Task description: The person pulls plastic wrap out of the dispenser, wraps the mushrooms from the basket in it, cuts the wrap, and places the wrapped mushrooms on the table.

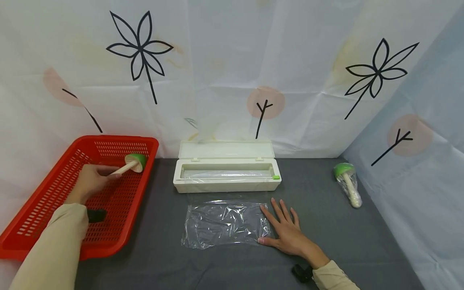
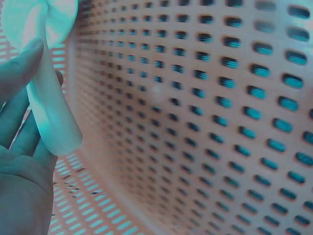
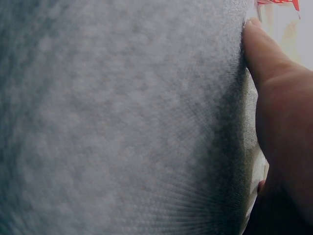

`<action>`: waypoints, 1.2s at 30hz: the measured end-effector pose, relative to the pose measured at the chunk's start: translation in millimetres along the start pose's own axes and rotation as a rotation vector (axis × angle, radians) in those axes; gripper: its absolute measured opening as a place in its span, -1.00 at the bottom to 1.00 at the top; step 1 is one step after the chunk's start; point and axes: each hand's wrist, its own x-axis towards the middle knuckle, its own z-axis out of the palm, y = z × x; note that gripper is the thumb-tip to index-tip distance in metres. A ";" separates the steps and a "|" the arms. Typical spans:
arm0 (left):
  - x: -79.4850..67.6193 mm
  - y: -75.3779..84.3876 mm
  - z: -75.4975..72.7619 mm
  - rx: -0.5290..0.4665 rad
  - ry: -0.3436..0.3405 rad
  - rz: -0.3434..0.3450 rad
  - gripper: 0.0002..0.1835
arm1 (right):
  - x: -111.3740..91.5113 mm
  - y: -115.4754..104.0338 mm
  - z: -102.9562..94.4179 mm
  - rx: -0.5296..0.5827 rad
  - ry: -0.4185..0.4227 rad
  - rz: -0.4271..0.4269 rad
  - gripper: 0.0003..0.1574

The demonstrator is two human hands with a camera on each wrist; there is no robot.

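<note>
Inside the red basket (image 1: pixel 152 155), my left hand (image 1: pixel 90 182) grips the pale stem of a toy mushroom (image 1: pixel 137 162) with a green cap. The left wrist view shows the thumb and fingers round that stem (image 2: pixel 51 103), the cap pointing away from the palm. My right hand (image 1: pixel 288 233) lies with its fingers spread at the right edge of a sheet of clear plastic film (image 1: pixel 226 223), thumb and a fingertip on the film. The film lies wrinkled on the grey tabletop. In the right wrist view the right thumb (image 3: pixel 266 49) shows close to the table cloth.
Behind the film stands a white cling film box (image 1: pixel 228 186), lid raised, with a green slider at its right end. A second green-capped mushroom (image 1: pixel 349 183), wrapped in clear film, lies at the far right. A patterned white curtain (image 1: pixel 224 80) hangs behind the grey table (image 1: pixel 163 266).
</note>
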 end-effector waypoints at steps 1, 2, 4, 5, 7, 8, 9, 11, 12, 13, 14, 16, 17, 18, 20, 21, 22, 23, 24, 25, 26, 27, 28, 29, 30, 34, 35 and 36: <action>-0.6 1.9 -2.8 0.000 0.004 -0.007 -0.50 | -0.1 -0.1 0.1 0.002 0.002 -0.003 0.22; -1.4 4.2 -5.6 0.002 0.010 -0.013 -0.50 | -0.2 -0.3 0.5 0.002 0.005 -0.007 0.21; -2.9 9.1 -11.5 0.008 0.018 -0.019 -0.49 | -0.4 -0.7 1.1 0.007 0.017 -0.019 0.21; -3.8 11.7 -14.5 0.009 0.022 -0.020 -0.48 | -0.5 -0.5 1.6 0.011 0.029 -0.029 0.20; -6.0 17.9 -20.3 0.015 0.034 -0.015 -0.48 | -0.8 -0.2 2.6 0.015 0.050 -0.044 0.20; -7.6 21.4 -22.8 0.019 0.046 -0.009 -0.48 | -0.8 0.0 3.1 0.014 0.060 -0.053 0.19; -9.4 25.0 -25.4 0.025 0.057 -0.004 -0.48 | -0.8 0.3 3.6 0.016 0.068 -0.058 0.19; -13.8 32.4 -29.9 0.029 0.079 0.003 -0.46 | -0.7 0.8 4.1 0.017 0.076 -0.062 0.19; -16.5 36.6 -31.8 0.025 0.086 0.000 -0.45 | -0.6 0.7 4.1 0.017 0.074 -0.057 0.20; -19.7 40.6 -33.6 0.015 0.095 -0.001 -0.44 | -0.5 0.4 3.8 0.018 0.069 -0.053 0.20; -23.1 44.7 -35.0 0.004 0.100 -0.002 -0.43 | -0.4 0.3 3.9 0.022 0.069 -0.051 0.20; -31.6 54.3 -36.8 -0.046 0.103 0.001 -0.42 | -0.1 0.5 4.6 0.022 0.061 -0.040 0.21; -37.1 60.6 -36.8 -0.074 0.108 0.009 -0.42 | -0.1 -0.1 4.1 0.023 0.056 -0.037 0.21; -42.7 66.7 -36.0 -0.105 0.110 0.017 -0.43 | 0.1 0.0 4.1 0.024 0.055 -0.036 0.21; -54.5 80.0 -31.6 -0.167 0.112 0.053 -0.46 | 0.1 1.1 5.2 0.027 0.071 -0.049 0.21; -60.4 87.5 -27.6 -0.206 0.114 0.080 -0.49 | 0.0 2.7 6.2 0.024 0.078 -0.056 0.21; -66.5 95.2 -22.9 -0.237 0.112 0.110 -0.52 | -0.2 3.4 6.1 0.025 0.084 -0.064 0.21; -72.4 102.5 -17.7 -0.264 0.107 0.141 -0.55 | -0.4 5.1 7.2 0.024 0.095 -0.077 0.21; -77.9 109.1 -12.2 -0.290 0.098 0.170 -0.58 | -0.7 6.5 8.0 0.033 0.110 -0.087 0.21; -83.5 116.1 -6.4 -0.314 0.089 0.200 -0.60 | -1.1 7.3 8.3 0.039 0.120 -0.096 0.21; -89.1 123.1 -0.1 -0.327 0.085 0.224 -0.62 | -1.5 7.9 8.4 0.046 0.123 -0.099 0.22; -94.6 129.9 6.2 -0.335 0.080 0.243 -0.64 | -1.9 8.2 8.0 0.050 0.120 -0.098 0.22; -100.2 136.0 12.5 -0.330 0.074 0.254 -0.66 | -2.3 8.3 7.3 0.054 0.117 -0.102 0.23; -105.3 141.3 19.6 -0.324 0.073 0.260 -0.67 | -2.7 7.7 6.3 0.059 0.111 -0.097 0.23; -109.9 146.4 27.3 -0.313 0.073 0.261 -0.69 | -3.1 7.0 5.4 0.064 0.109 -0.092 0.24; -121.3 157.8 62.2 -0.307 0.044 0.274 -0.72 | -4.4 4.9 2.9 0.039 0.082 -0.080 0.25; -122.6 158.9 71.4 -0.319 0.035 0.283 -0.73 | -4.7 3.4 1.7 0.038 0.075 -0.072 0.25; -123.3 159.7 80.2 -0.335 0.022 0.295 -0.73 | -4.9 2.6 0.8 0.037 0.070 -0.071 0.25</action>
